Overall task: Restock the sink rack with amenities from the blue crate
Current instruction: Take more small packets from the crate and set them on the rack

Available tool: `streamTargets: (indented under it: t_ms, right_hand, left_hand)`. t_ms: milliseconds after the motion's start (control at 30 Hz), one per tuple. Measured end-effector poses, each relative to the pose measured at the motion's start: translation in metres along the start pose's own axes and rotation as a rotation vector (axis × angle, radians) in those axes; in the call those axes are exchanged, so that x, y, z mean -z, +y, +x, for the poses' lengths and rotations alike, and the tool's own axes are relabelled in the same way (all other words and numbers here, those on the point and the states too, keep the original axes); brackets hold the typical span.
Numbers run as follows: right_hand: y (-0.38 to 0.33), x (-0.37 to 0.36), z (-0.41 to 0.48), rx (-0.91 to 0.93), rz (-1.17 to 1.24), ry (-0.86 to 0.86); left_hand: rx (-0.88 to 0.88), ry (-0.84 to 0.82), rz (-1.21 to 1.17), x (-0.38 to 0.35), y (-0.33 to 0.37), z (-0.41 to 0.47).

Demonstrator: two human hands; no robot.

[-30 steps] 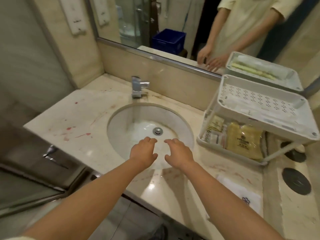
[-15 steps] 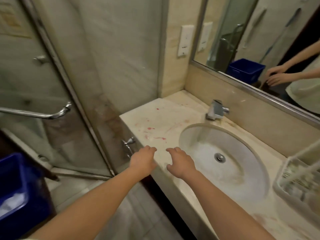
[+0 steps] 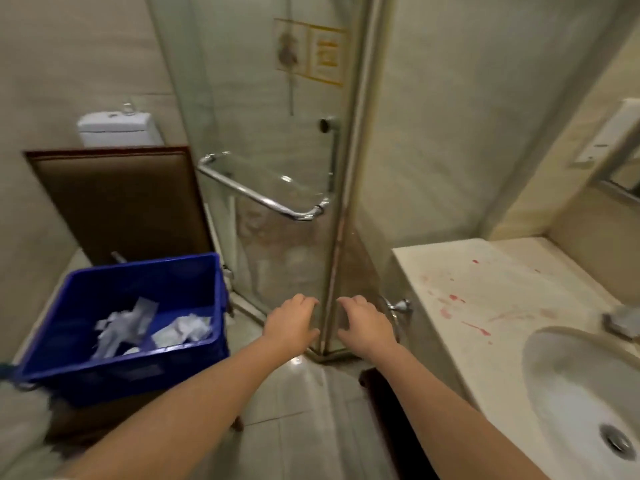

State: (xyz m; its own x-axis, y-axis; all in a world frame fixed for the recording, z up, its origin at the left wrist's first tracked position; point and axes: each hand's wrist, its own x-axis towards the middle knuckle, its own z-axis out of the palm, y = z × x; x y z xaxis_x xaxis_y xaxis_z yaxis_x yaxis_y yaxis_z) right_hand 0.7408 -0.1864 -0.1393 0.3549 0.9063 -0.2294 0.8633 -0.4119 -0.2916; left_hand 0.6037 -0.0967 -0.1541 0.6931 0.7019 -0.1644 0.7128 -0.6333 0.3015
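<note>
Turning left from the sink, the person has swung the view across the bathroom, and the blue crate now sits in full sight at the lower left. Half a second ago only one corner of it showed, and a second ago it appeared only as a reflection. Inside the crate lie crumpled white and clear amenity packets, heaped toward its right half. Both arms reach forward just right of the crate, in the same pose as before. The left hand is nearer the crate and the right hand is beside it with a narrow gap between. Both are palms down with fingers loosely bent, holding and touching nothing. Beyond the hands, farther right of the crate, stands the glass shower door with its chrome handle. Well to the right of the crate, the red-stained counter and the sink have slid to the frame's edge. The sink rack, in view a second ago, can no longer be seen. The shift suggests the person is going for fresh stock. Nothing is picked up yet, and the hands would likely need to move left and down over the crate to take a packet.
</note>
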Motion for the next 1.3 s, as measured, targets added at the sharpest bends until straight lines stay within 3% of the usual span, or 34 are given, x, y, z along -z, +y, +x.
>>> streamTargets:
  t_ms: [367, 633, 900, 1300]
  right_hand:
    - [-0.160, -0.039, 0.053, 0.370, -0.076, -0.105]
    - [-0.228, -0.071, 0.079, 0.508, -0.076, -0.197]
    - [-0.277, -0.108, 0.133, 0.520, -0.054, -0.284]
    - [-0.325, -0.193, 0.253, 0.297, 0.040, -0.520]
  left_hand:
    - [0.385, 0.137, -0.105, 0.033, -0.148, -0.072]
    - [0.571, 0.178, -0.177, 0.032, -0.213, -0.109]
    - [0.677, 0.137, -0.198, 0.031, -0.278, -0.098]
    - [0.755, -0.075, -0.345, -0.003, -0.403, -0.015]
